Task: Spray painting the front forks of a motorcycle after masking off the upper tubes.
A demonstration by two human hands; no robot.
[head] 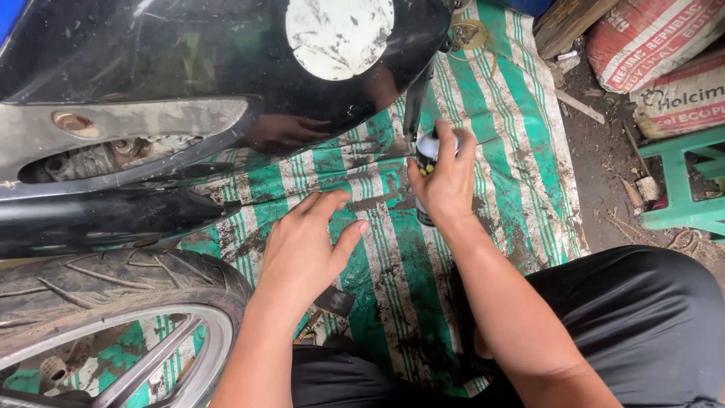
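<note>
Looking down from my head camera, my right hand (445, 181) is wrapped around a small spray can (427, 151), fingers closed over its pale cap, the dark body of the can showing just below my palm. The can stands roughly upright in the middle of the scene, just right of the motorcycle's glossy black fender (226, 68) and above the green-and-white striped tarp (498, 143).

My left hand (306, 245) holds nothing. It is open, fingers stretched forward and thumb spread out to the right, hovering low over or resting on the muddy tarp; I cannot tell whether it touches. It sits near me, left of the can and well apart from it.

At the near left is the tyre (113, 283) with its silver rim (189, 355). A round white patch (340, 34) lies on the fender at the far side. Far right, beyond the tarp's edge, stacked cement sacks (657, 45) lie on the dirt, with a green plastic stool (683, 181) nearer. My black-clad knee (642, 317) fills the near right corner.
</note>
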